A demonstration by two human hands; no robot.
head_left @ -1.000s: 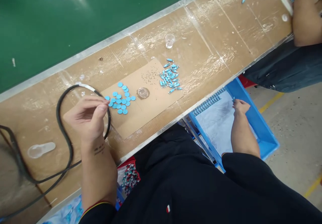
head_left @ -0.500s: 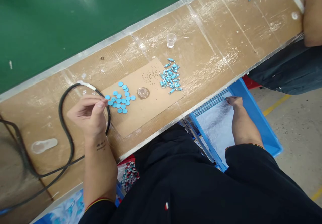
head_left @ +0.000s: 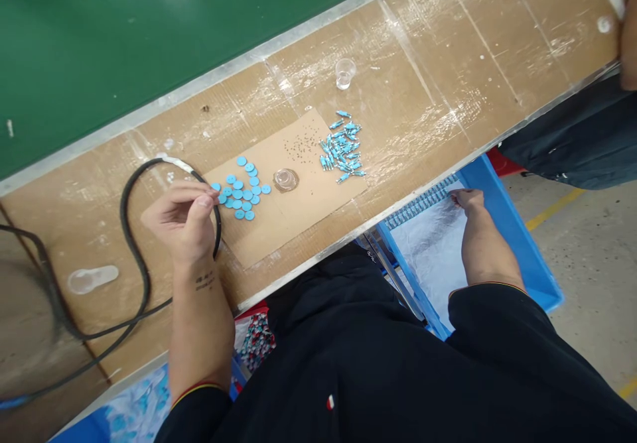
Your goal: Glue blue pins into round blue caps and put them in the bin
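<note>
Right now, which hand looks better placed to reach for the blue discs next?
Probably the left hand: it is close beside the blue discs. The right hand is down in the blue bin, by the rows of small blue parts, much farther away.

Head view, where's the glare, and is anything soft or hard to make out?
Head view: glare speckles the table, and a pale streak marks the green surface up top; head view: the cable looks soft near the left edge; head view: the right hand is too small to show its grip.
</note>
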